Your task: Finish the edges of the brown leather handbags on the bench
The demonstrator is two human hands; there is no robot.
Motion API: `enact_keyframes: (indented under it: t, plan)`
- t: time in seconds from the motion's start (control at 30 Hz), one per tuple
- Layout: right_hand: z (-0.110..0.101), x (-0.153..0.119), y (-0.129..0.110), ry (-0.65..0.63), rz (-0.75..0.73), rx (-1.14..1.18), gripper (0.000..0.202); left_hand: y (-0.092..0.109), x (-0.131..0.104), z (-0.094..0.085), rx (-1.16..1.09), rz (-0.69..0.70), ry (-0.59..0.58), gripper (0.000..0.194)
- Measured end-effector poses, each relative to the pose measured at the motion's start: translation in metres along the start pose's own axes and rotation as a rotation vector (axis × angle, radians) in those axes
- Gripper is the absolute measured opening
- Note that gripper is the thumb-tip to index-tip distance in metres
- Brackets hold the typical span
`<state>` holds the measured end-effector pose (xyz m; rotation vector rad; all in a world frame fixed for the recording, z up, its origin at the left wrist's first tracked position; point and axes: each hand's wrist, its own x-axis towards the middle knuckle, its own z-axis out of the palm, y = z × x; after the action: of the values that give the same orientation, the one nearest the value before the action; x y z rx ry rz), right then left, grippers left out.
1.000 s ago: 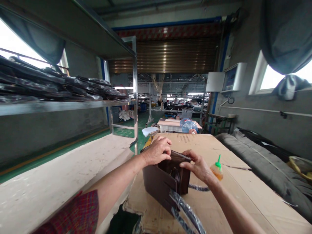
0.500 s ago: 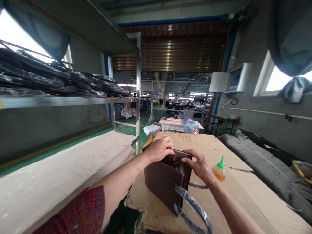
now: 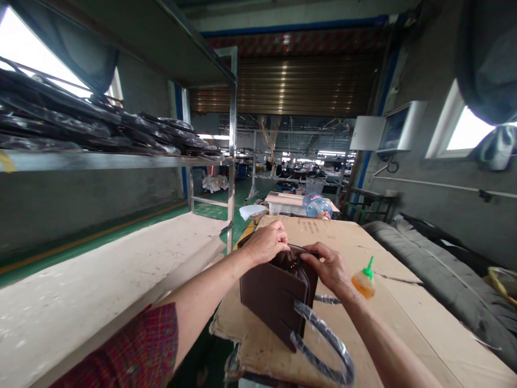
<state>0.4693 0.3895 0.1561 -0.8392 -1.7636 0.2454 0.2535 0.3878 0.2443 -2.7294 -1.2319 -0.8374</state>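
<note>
My left hand [image 3: 264, 243] and right hand [image 3: 329, 269] pinch the top edge of the brown handbag [image 3: 274, 291] standing upright between them on the cardboard-covered worktop [image 3: 383, 334], its wrapped handle [image 3: 323, 345] trailing toward me.

A factory workshop for bag making. Upper left of the frame: a metal rack [image 3: 121, 160] stacked with dark wrapped pieces [image 3: 100, 129]. Centre top: a raised roller shutter [image 3: 286, 86] opening onto a long hall of work tables [image 3: 299, 175] under strip lights. Lower centre: a bench covered with cardboard [image 3: 363, 302], bearing a brown bag [image 3: 274, 291] and a glue bottle [image 3: 363, 281].
</note>
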Motion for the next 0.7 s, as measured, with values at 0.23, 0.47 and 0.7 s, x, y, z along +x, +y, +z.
enact_keyframes:
  t: [0.23,0.47,0.7]
  plan:
    - [0.0013,0.0011,0.0039,-0.019,-0.084,-0.076,0.014,-0.0028,0.0012,0.0019,0.004,-0.003,0.010,0.013]
    - [0.0046,0.0039,-0.0007,-0.028,-0.138,-0.139,0.014,0.0006,0.0000,-0.0004,0.005,-0.022,0.005,0.015]
    - [0.0053,0.0088,-0.0057,-0.048,-0.053,-0.080,0.011,-0.0015,-0.0018,-0.0017,0.006,-0.037,0.031,0.015]
